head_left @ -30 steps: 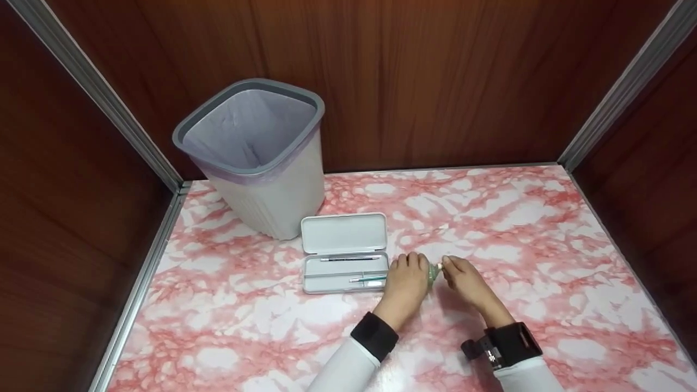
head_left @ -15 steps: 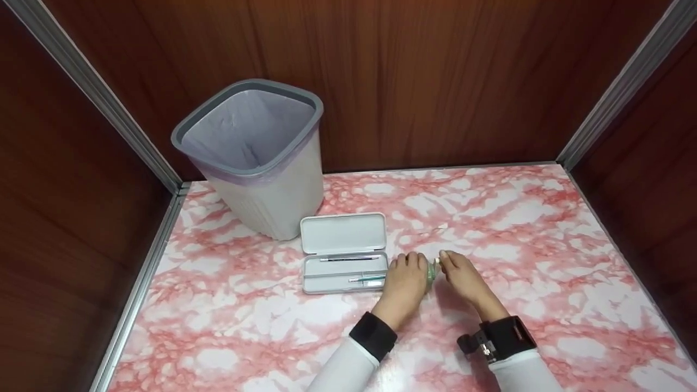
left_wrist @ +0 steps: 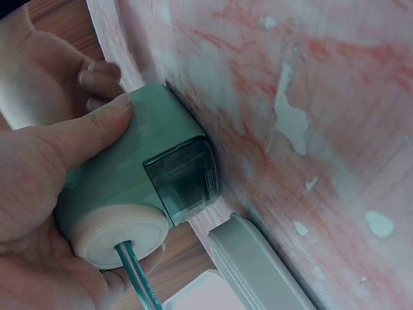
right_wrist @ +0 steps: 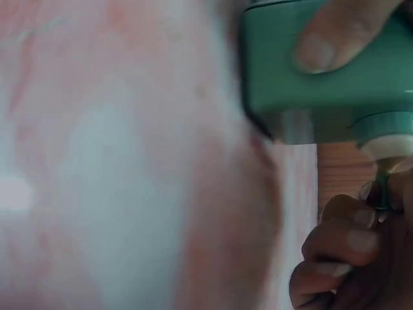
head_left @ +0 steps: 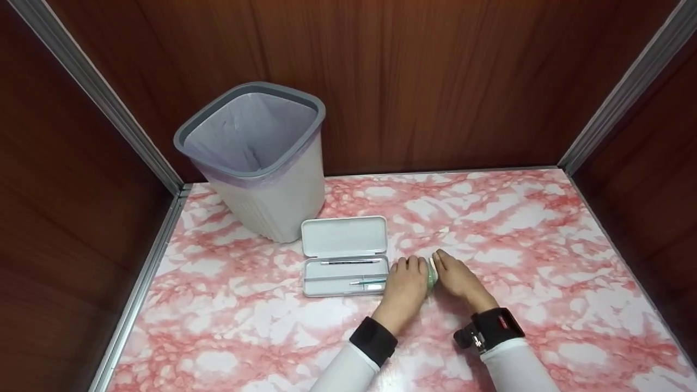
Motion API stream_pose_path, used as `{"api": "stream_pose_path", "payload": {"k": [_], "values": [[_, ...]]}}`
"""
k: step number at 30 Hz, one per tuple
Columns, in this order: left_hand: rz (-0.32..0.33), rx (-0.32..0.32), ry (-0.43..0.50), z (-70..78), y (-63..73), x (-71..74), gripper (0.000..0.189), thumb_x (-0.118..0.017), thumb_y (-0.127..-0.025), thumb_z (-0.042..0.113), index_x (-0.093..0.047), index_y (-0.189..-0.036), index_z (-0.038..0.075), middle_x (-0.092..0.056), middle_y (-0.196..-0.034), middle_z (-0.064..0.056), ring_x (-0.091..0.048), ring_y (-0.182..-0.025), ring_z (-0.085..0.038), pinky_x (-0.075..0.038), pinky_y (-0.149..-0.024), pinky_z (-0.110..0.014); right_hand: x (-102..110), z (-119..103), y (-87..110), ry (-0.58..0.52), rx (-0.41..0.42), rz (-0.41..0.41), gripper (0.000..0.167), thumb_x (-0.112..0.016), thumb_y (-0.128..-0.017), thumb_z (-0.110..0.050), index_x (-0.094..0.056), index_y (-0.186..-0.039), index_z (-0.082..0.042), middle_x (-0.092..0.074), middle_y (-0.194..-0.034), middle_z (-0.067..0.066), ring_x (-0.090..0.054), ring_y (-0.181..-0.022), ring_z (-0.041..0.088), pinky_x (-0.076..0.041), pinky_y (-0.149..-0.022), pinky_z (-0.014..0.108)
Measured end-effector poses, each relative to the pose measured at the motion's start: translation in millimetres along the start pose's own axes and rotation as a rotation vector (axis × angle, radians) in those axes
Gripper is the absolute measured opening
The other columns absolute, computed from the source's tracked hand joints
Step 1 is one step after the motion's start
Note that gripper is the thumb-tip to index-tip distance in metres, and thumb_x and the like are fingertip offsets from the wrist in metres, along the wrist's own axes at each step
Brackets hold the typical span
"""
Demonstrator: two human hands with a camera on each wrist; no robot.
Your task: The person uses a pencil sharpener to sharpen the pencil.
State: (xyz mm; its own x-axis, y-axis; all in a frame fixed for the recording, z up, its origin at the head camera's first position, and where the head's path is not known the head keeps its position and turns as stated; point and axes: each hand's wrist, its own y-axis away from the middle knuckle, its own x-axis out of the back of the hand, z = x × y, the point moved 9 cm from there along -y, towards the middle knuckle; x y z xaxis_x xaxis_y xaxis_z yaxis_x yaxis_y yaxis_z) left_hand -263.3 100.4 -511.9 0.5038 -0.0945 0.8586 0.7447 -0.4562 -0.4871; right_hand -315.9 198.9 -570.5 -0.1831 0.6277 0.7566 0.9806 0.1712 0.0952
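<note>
A green crank pencil sharpener (left_wrist: 151, 123) with a dark see-through drawer (left_wrist: 184, 181) sits on the table. My left hand (head_left: 405, 280) grips its body, with the thumb over the top in the left wrist view. A teal pencil (left_wrist: 137, 274) sticks out of the sharpener's cream round front and reaches over the pencil case in the head view. On the opposite side, my right hand (head_left: 459, 276) pinches the crank handle (right_wrist: 382, 187) with curled fingers. Most of the sharpener is hidden behind my left hand in the head view.
An open pale pencil case (head_left: 344, 237) lies left of my left hand, holding a dark pencil (head_left: 348, 262). Behind it stands a lined waste bin (head_left: 272, 201) with a grey rim. Wooden panels (head_left: 435, 87) enclose the back and sides of the red-and-white table (head_left: 245, 326).
My right hand has shifted left and slightly up with the crank, closer to the sharpener's body. My left hand, the sharpener and the teal pencil have stayed in place.
</note>
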Motion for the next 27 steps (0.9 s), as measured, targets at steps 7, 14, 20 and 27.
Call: {"api": "stream_pose_path", "payload": {"k": [7,14,20,27], "values": [[-0.025,-0.002,-0.006,0.1,0.1,-4.5,0.031,-0.059,-0.088,0.025,-0.061,-0.113,0.006,-0.057,-0.096,-0.005,-0.055,-0.084,-0.019,-0.047,-0.070,-0.030,-12,6,4.4,0.048,-0.001,-0.062,0.034,-0.034,-0.105,-0.023,-0.061,-0.105,-0.003,-0.059,-0.121,0.025,-0.050,-0.120,0.046,-0.036,-0.101,0.056],[-0.022,-0.007,-0.003,0.9,0.7,-4.9,0.034,-0.061,-0.087,0.027,-0.061,-0.113,0.005,-0.057,-0.096,-0.005,-0.055,-0.083,-0.020,-0.047,-0.070,-0.031,-14,8,10.1,0.097,-0.028,-0.054,0.031,-0.039,-0.101,-0.017,-0.066,-0.106,-0.001,-0.065,-0.113,0.022,-0.058,-0.110,0.043,-0.042,-0.094,0.055],[-0.010,0.003,-0.011,0.3,1.7,-6.1,0.029,-0.059,-0.088,0.023,-0.061,-0.112,0.006,-0.057,-0.095,-0.005,-0.054,-0.082,-0.019,-0.045,-0.068,-0.030,-17,6,23.0,0.172,-0.066,-0.037,0.033,-0.041,-0.100,-0.018,-0.067,-0.112,-0.002,-0.066,-0.110,0.021,-0.061,-0.103,0.042,-0.046,-0.083,0.058],[-0.003,0.012,-0.003,-0.1,1.3,-4.0,0.030,-0.060,-0.086,0.022,-0.061,-0.110,0.005,-0.057,-0.094,-0.005,-0.054,-0.081,-0.020,-0.045,-0.067,-0.031,-18,1,38.6,0.228,-0.110,-0.002,0.026,-0.042,-0.098,-0.018,-0.061,-0.089,-0.004,-0.065,-0.089,0.019,-0.063,-0.082,0.041,-0.048,-0.063,0.055]]}}
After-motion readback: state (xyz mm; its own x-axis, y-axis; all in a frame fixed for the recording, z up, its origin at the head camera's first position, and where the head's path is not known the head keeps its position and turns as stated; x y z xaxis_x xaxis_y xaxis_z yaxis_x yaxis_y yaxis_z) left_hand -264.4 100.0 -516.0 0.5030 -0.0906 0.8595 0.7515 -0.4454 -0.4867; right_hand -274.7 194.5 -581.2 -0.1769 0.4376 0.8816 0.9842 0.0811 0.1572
